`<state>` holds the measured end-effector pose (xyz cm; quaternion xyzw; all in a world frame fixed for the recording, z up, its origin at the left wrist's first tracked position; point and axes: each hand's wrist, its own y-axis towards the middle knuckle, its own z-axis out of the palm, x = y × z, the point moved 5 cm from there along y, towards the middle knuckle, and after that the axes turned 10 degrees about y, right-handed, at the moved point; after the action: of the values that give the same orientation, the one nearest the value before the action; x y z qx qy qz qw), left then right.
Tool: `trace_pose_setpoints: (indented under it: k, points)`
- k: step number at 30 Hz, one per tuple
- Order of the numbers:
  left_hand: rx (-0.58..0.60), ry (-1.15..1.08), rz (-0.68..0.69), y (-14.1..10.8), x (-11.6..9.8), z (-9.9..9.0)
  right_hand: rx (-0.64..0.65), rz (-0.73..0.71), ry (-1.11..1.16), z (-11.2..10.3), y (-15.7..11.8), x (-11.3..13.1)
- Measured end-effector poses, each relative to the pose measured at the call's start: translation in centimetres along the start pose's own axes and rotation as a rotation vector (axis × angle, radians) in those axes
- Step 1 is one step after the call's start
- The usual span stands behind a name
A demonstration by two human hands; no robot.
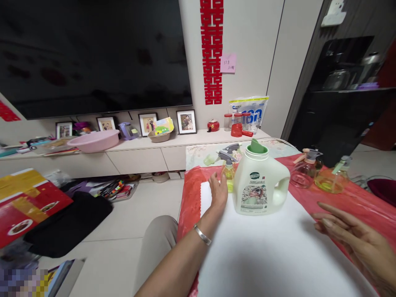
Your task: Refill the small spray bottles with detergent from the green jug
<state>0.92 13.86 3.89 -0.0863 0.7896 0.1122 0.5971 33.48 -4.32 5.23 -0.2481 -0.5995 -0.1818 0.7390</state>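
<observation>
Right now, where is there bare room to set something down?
The widest patch is the white sheet in front of the handled jug, between the left forearm and the right hand. A narrower strip of red covering lies free between that hand and the pink spray bottle. Left of the jug is crowded by the left hand and yellow spray bottle.

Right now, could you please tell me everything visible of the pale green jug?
The jug looks like opaque plastic, with a loop handle on its right side, a pictured front label and an uncapped, threaded neck holding a darker green spout. It stands upright on the white sheet, beside the yellow spray bottle; whether they touch is unclear. Neither the left hand nor right hand touches it.
</observation>
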Motion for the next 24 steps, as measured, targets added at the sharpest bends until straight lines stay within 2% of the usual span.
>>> trace_pose_setpoints:
  k: [3, 4, 8, 13, 19, 24]
  points:
    - [-0.032, 0.021, -0.088, -1.7, 0.8, -0.3, -0.024, 0.099, 0.088, -0.3, 0.4, -0.9]
    - [-0.037, 0.023, -0.104, -2.3, 1.1, -0.2, -0.028, 0.082, 0.110, -0.4, 0.7, -1.1]
    - [-0.033, 0.015, -0.108, -4.1, 2.0, 0.0, -0.080, -0.078, 0.165, -1.4, 1.9, -2.0]
    - [-0.053, 0.029, 0.005, -4.2, 3.0, 0.1, -0.326, -0.250, 0.095, -3.8, 4.3, -2.8]
    - [-0.024, 0.046, 0.025, -4.4, 2.9, 0.0, -0.532, -0.326, -0.135, -5.9, 9.1, -1.4]
    - [-0.006, 0.056, -0.030, -4.5, 2.7, -0.4, -0.569, -0.285, -0.324, -6.7, 14.6, 0.9]
